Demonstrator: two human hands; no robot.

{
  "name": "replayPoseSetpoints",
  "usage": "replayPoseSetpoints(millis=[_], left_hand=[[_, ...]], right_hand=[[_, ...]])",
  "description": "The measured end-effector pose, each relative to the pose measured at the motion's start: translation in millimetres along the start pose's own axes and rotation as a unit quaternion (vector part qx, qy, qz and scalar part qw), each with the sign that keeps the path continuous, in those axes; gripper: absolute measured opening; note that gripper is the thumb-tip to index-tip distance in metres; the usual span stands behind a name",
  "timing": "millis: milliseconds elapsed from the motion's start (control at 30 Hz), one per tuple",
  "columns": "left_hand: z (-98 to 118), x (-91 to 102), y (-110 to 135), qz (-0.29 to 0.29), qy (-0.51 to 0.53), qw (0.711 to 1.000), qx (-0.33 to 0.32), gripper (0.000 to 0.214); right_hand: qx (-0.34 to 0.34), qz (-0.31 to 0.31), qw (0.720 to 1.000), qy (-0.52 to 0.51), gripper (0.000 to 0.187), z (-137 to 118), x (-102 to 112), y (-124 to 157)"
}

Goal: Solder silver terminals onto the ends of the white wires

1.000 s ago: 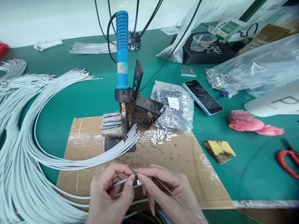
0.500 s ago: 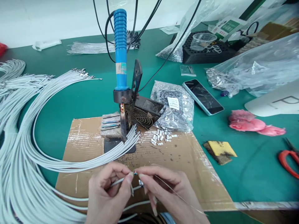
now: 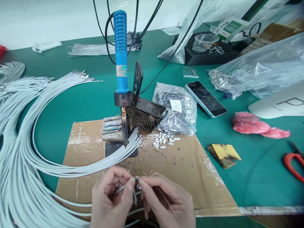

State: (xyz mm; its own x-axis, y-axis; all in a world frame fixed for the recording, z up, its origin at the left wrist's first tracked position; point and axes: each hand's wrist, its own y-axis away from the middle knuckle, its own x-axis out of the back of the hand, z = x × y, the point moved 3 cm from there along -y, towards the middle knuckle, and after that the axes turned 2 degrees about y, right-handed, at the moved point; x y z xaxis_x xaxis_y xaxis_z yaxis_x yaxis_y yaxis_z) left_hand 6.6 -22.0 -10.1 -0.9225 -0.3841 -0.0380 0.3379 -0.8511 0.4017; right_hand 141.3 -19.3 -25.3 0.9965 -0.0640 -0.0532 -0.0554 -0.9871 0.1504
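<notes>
At the bottom centre my left hand [image 3: 111,199] pinches the end of a thin white cable [image 3: 121,189] between thumb and forefinger. My right hand [image 3: 166,199] meets it, its fingertips pinched on the cable tip and a small metal piece I cannot name; a thin solder wire [image 3: 167,204] runs back across that hand. Both hands hover over a taped cardboard sheet [image 3: 190,164]. Just beyond them a blue-handled soldering iron [image 3: 120,53] stands tip-down in a stand. Small metal terminals [image 3: 163,139] lie loose on the cardboard.
Bundles of white cables [image 3: 21,142] curve over the left of the green table. A fan [image 3: 144,115], a bag of terminals [image 3: 177,107], a phone [image 3: 205,98], a yellow sponge [image 3: 224,152], pink cloth [image 3: 256,126], red scissors [image 3: 293,163] and plastic bags [image 3: 258,69] lie to the right.
My hands have drifted slightly down and closer together; the right fingertips now pinch right at the cable tip. The view shifted a little.
</notes>
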Motion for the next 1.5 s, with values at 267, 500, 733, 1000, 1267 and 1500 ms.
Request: replayPoseSetpoints(millis=[267, 500, 733, 1000, 1267, 1500], left_hand=[[2.6, 2.5, -5.1, -0.034, 0.007, 0.998, 0.048, 0.018], [0.7, 7.9, -9.3, -0.035, -0.016, 0.999, 0.019, 0.018], [-0.6, 5.2, -10.1, -0.054, -0.004, 0.999, -0.006, 0.012], [0.8, 4.0, -11.2, -0.029, -0.054, 0.998, -0.020, 0.014], [-9.9, 7.6, -5.2, 0.021, -0.112, 0.989, -0.094, 0.012], [-15.5, 5.3, -5.1, -0.001, -0.054, 0.997, -0.054, 0.018]], right_hand=[[0.095, -0.042, 0.993, 0.057, 0.018, -8.0, 21.8, -15.0], [-0.120, 0.048, 0.989, -0.066, 0.013, 2.8, 22.4, -17.4], [-0.063, -0.009, 0.997, -0.047, 0.007, -6.8, 11.3, -22.8], [-0.136, -0.067, 0.987, -0.060, 0.014, -3.1, 9.5, -21.5], [-0.179, -0.075, 0.974, -0.118, 0.021, -3.0, 2.1, -17.5], [-0.107, -0.035, 0.991, -0.077, 0.014, 0.7, 1.0, -10.6]])
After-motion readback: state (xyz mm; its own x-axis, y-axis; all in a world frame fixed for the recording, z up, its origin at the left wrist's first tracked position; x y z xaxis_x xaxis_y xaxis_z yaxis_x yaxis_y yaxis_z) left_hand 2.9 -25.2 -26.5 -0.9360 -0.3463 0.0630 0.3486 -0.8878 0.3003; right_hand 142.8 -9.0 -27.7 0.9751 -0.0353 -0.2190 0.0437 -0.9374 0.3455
